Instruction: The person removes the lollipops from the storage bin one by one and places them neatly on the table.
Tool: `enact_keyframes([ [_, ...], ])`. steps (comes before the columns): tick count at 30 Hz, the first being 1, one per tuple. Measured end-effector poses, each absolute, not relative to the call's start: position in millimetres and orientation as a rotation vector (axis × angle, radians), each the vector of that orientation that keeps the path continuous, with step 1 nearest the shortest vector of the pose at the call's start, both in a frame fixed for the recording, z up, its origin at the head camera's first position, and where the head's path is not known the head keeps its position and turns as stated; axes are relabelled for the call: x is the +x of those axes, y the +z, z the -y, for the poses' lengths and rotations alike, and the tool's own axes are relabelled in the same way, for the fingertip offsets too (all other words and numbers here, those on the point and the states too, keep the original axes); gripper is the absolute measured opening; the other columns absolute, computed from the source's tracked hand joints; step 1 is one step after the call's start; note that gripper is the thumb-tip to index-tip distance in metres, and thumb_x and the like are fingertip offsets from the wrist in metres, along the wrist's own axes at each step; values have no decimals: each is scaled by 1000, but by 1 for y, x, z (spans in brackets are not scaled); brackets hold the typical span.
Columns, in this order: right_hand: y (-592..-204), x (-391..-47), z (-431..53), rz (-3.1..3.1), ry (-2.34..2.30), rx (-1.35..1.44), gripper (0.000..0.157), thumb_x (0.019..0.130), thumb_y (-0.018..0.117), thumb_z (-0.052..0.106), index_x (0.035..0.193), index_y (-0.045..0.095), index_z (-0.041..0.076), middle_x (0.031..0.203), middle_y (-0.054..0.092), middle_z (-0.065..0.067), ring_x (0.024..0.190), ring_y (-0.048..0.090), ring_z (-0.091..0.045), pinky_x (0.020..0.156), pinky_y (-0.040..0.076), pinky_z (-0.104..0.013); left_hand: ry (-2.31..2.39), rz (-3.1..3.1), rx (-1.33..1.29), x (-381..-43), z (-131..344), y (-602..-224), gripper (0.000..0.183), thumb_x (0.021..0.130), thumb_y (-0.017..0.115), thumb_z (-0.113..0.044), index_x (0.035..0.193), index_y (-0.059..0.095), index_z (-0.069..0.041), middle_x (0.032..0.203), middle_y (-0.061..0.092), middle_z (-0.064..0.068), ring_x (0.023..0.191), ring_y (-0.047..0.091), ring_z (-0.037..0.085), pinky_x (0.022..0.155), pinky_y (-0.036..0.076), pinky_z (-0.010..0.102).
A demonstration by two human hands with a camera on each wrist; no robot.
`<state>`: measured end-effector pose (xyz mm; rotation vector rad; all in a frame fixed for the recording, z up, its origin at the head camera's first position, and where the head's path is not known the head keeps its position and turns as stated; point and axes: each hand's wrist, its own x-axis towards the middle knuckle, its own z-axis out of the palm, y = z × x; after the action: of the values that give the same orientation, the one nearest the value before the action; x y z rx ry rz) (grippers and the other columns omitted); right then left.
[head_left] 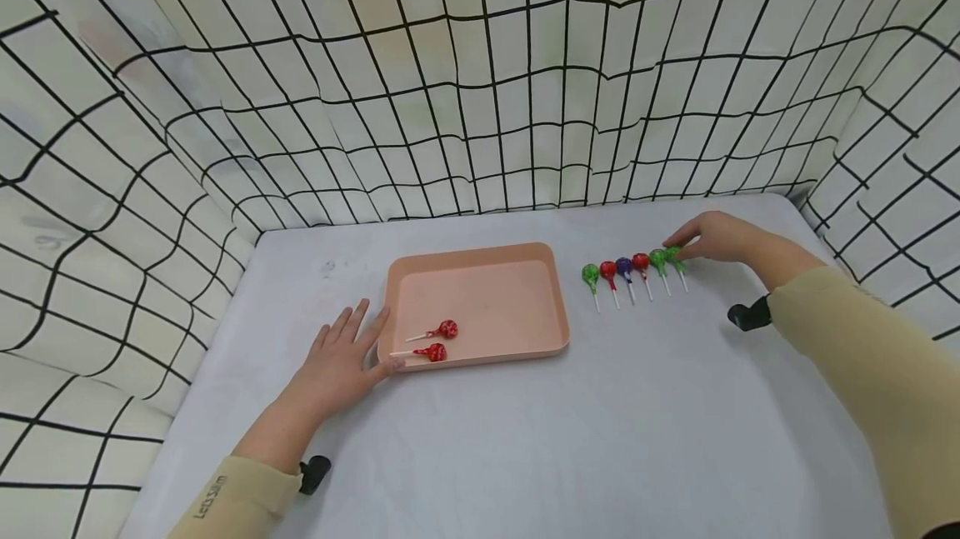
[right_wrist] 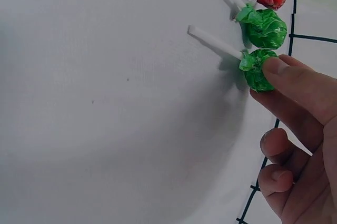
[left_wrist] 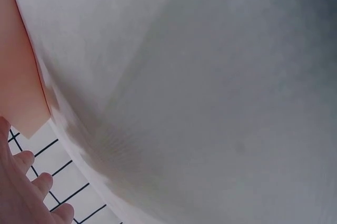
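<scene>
At the right end of a row of lollipops, my right hand (head_left: 716, 237) pinches a green lollipop (right_wrist: 259, 71) by its wrapped head between thumb and finger. Beside it in the row lie another green lollipop (right_wrist: 266, 29), a red one (head_left: 640, 262), a purple one (head_left: 625, 267), a second red one (head_left: 608, 270) and a green one (head_left: 590, 275) at the left end. My left hand (head_left: 341, 360) has its fingers spread and touches the left edge of a peach tray (head_left: 502, 297). Two red lollipops (head_left: 447, 329) lie in the tray's lower left.
A white cloth (head_left: 525, 439) covers the table. Black-gridded white curtain walls (head_left: 487, 106) stand at the back and both sides. Black wrist devices (head_left: 750, 314) sit by the sleeve cuffs.
</scene>
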<state>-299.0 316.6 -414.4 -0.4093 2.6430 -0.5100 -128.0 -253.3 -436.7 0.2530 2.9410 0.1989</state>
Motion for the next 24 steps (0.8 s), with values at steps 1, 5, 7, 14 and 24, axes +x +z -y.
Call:
enact_keyframes([
  [1, -414, -299, -316, -2644, -508, -417, 31, 94, 69, 20, 123, 71, 10, 128, 63, -21, 124, 51, -44, 102, 40, -64, 199, -2942, 253, -128, 253, -436, 94, 89, 52, -71, 159, 23, -15, 164, 10, 21, 148, 8, 45, 117, 8, 65],
  [5, -412, -296, -315, -2646, -500, -435, 33, 94, 69, 21, 125, 70, 9, 128, 62, -23, 124, 50, -46, 101, 40, -64, 194, -2945, 252, -128, 253, -435, 93, 89, 54, -69, 159, 23, -15, 164, 10, 21, 148, 8, 45, 117, 8, 65],
  [7, -411, -295, -315, -2656, -494, -440, 34, 94, 68, 21, 126, 69, 9, 129, 61, -23, 125, 49, -47, 102, 39, -64, 197, -2947, 254, -128, 252, -435, 93, 89, 54, -68, 159, 23, -14, 164, 11, 21, 148, 8, 45, 117, 8, 65],
  [14, -407, -295, -317, -2704, -496, -410, 36, 95, 67, 23, 129, 67, 9, 134, 58, -25, 128, 45, -47, 102, 39, -65, 197, -2950, 253, -127, 253, -435, 93, 89, 54, -68, 159, 23, -15, 164, 11, 21, 148, 8, 45, 116, 8, 65],
  [24, -403, -295, -315, -2704, -518, -383, 38, 95, 68, 24, 130, 67, 9, 130, 61, -23, 126, 47, -46, 98, 43, -63, 206, -2943, 276, -128, 254, -436, 93, 90, 52, -70, 159, 22, -16, 164, 11, 21, 148, 9, 46, 116, 8, 65],
])
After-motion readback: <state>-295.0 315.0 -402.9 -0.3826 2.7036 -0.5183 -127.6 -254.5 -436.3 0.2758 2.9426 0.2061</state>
